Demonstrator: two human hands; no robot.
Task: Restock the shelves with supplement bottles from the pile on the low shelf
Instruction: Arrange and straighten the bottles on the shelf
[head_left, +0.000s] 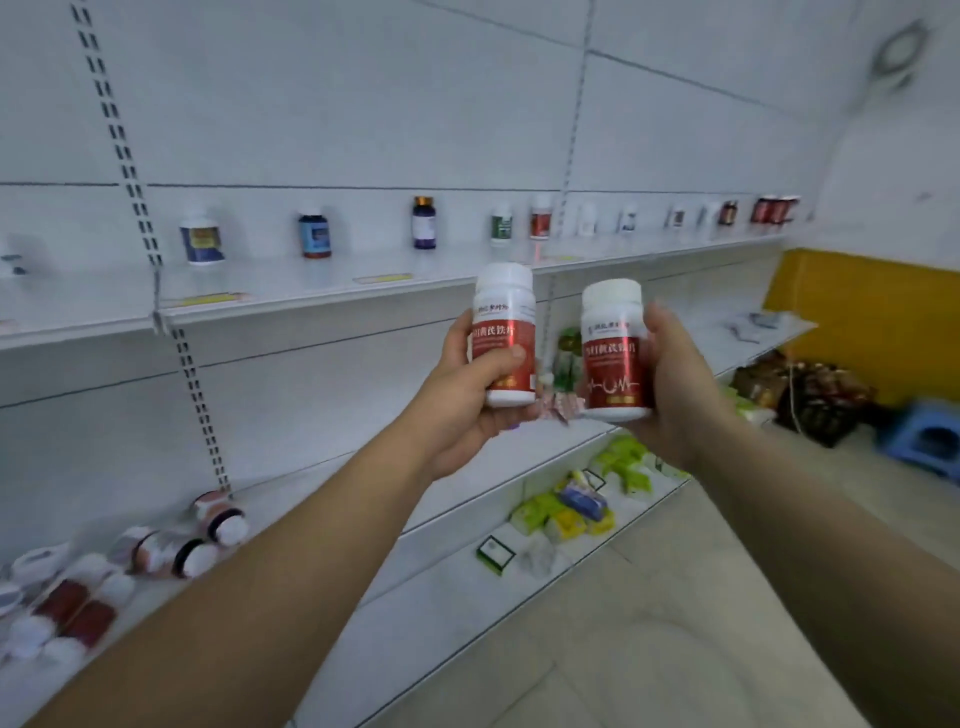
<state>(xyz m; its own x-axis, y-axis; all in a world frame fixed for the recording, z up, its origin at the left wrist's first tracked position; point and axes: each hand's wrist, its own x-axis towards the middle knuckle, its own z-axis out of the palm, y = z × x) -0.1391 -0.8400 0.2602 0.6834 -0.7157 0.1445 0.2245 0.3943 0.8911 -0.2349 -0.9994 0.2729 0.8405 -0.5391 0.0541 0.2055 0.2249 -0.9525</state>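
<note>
Grips (460, 395) (675, 395) hold two upright bottles (505, 338) raised

Wide gaps between upper shelf (363, 304) bottles (315, 235); low shelf pile (78, 597) crowded.

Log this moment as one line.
left hand: holds red-label bottle | right hand: holds matching bottle | both upright, below upper shelf
</note>
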